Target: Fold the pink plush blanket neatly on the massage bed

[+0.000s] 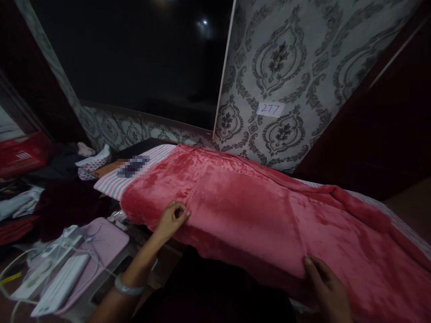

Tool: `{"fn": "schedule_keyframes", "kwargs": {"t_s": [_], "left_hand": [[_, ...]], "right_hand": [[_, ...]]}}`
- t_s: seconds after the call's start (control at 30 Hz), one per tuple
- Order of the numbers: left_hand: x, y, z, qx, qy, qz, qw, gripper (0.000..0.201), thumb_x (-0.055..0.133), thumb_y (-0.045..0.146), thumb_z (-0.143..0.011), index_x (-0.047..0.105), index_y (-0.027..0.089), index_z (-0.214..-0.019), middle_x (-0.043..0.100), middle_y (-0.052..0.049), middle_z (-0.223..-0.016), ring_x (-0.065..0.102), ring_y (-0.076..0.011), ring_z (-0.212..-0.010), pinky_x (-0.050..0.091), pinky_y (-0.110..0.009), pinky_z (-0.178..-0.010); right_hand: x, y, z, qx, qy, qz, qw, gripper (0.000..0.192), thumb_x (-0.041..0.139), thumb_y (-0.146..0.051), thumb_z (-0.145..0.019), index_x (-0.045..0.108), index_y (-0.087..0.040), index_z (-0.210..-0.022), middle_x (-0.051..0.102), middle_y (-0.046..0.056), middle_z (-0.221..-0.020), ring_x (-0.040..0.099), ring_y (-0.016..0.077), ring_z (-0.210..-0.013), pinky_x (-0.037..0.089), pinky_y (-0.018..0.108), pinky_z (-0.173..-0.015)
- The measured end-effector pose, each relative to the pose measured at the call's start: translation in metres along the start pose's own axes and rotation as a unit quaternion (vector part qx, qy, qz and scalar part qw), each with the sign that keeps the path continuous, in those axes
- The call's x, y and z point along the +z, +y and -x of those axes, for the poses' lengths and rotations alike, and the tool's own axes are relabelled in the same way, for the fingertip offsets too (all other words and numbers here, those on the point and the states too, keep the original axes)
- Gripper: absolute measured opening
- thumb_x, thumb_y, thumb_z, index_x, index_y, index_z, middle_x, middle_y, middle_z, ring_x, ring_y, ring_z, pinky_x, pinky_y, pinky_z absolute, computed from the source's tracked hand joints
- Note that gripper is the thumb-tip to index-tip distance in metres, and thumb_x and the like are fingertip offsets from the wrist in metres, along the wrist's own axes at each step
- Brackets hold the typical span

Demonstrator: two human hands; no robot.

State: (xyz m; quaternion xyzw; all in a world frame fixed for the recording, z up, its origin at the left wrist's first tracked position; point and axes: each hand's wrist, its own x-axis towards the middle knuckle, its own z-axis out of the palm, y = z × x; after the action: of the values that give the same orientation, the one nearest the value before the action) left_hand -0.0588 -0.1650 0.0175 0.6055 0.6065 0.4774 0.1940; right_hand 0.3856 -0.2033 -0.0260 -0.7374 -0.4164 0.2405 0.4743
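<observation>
Both hands are laid on a red blanket (256,206) spread over the striped bench (114,184). Left hand (172,218) pinches its near edge; right hand (325,287) presses flat, fingers open. Blanket lies mostly smoothed, far-right folds remaining.

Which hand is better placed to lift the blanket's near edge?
Probably the left hand: its fingers already pinch a fold of the blanket. The right hand only rests flat on the edge.
</observation>
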Motion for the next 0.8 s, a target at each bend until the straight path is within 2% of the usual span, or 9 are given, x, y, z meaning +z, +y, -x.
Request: {"fn": "schedule_keyframes", "kwargs": {"t_s": [0.1, 0.27, 0.37, 0.43, 0.53, 0.6, 0.7, 0.8], "left_hand": [[-0.003, 0.0, -0.001, -0.012, 0.01, 0.053, 0.998, 0.027, 0.061, 0.047, -0.072, 0.059, 0.021, -0.065, 0.056, -0.001, -0.069, 0.053, -0.0177, -0.07, 0.045, -0.03, -0.069], [-0.013, -0.002, -0.004, -0.057, 0.075, 0.12, 0.988, 0.034, 0.06, 0.053, -0.075, 0.056, 0.021, -0.067, 0.052, 0.003, -0.064, 0.049, -0.0147, -0.066, 0.042, -0.026, -0.066], [-0.017, -0.004, -0.006, -0.082, 0.005, 0.11, 0.991, 0.044, 0.067, 0.062, -0.065, 0.053, 0.021, -0.06, 0.05, 0.004, -0.059, 0.046, -0.014, -0.061, 0.041, -0.026, -0.061], [-0.019, -0.004, -0.008, -0.095, -0.034, 0.097, 0.99, 0.047, 0.069, 0.066, -0.061, 0.055, 0.021, -0.059, 0.052, 0.002, -0.06, 0.048, -0.015, -0.062, 0.042, -0.026, -0.061], [-0.021, 0.0, -0.018, -0.094, -0.028, 0.069, 0.993, 0.05, 0.064, 0.069, -0.065, 0.063, 0.02, -0.067, 0.062, -0.001, -0.068, 0.055, -0.0188, -0.07, 0.045, -0.028, -0.065], [-0.021, 0.005, -0.032, -0.087, -0.033, 0.035, 0.995, 0.054, 0.059, 0.072, -0.066, 0.066, 0.019, -0.071, 0.064, -0.002, -0.07, 0.057, -0.0201, -0.073, 0.045, -0.028, -0.065], [-0.013, 0.014, -0.062, -0.074, -0.069, -0.037, 0.994, 0.056, 0.055, 0.074, -0.065, 0.066, 0.019, -0.071, 0.063, -0.001, -0.064, 0.055, -0.0198, -0.066, 0.043, -0.028, -0.06], [0.001, 0.024, -0.094, -0.053, -0.103, -0.107, 0.988, 0.049, 0.052, 0.068, -0.068, 0.064, 0.02, -0.068, 0.063, -0.002, -0.062, 0.056, -0.0202, -0.063, 0.04, -0.028, -0.057]], "right_hand": [[0.001, -0.007, 0.002, -0.001, -0.006, 0.004, 1.0, 0.065, 0.066, -0.073, -0.053, 0.071, -0.018, -0.086, 0.075, 0.008, -0.084, 0.066, 0.0316, -0.087, 0.051, 0.039, -0.076], [0.0, -0.009, 0.005, -0.02, -0.016, -0.005, 1.0, 0.054, 0.064, -0.071, -0.058, 0.066, -0.02, -0.074, 0.064, 0.0, -0.065, 0.059, 0.0217, -0.069, 0.047, 0.03, -0.063], [0.001, -0.002, 0.002, -0.007, -0.026, -0.024, 0.999, 0.052, 0.066, -0.07, -0.057, 0.066, -0.02, -0.073, 0.065, 0.0, -0.065, 0.06, 0.022, -0.069, 0.047, 0.03, -0.064], [0.002, 0.0, -0.003, 0.005, -0.026, -0.039, 0.999, 0.054, 0.068, -0.068, -0.056, 0.07, -0.02, -0.078, 0.071, 0.003, -0.075, 0.063, 0.0254, -0.079, 0.05, 0.032, -0.071], [0.001, -0.01, -0.012, 0.005, -0.032, -0.067, 0.997, 0.057, 0.068, -0.068, -0.058, 0.075, -0.019, -0.086, 0.076, 0.008, -0.092, 0.065, 0.03, -0.098, 0.05, 0.036, -0.086], [0.001, -0.023, -0.019, -0.01, -0.053, -0.086, 0.995, 0.056, 0.066, -0.069, -0.062, 0.076, -0.019, -0.086, 0.077, 0.009, -0.095, 0.064, 0.0306, -0.102, 0.049, 0.038, -0.092], [0.005, -0.044, -0.033, -0.028, -0.109, -0.12, 0.986, 0.054, 0.061, -0.068, -0.069, 0.076, -0.019, -0.083, 0.077, 0.009, -0.091, 0.066, 0.0292, -0.095, 0.049, 0.039, -0.091], [0.016, -0.056, -0.052, -0.024, -0.137, -0.141, 0.98, 0.056, 0.053, -0.069, -0.074, 0.074, -0.017, -0.078, 0.073, 0.008, -0.075, 0.066, 0.0258, -0.075, 0.049, 0.036, -0.074]]}}
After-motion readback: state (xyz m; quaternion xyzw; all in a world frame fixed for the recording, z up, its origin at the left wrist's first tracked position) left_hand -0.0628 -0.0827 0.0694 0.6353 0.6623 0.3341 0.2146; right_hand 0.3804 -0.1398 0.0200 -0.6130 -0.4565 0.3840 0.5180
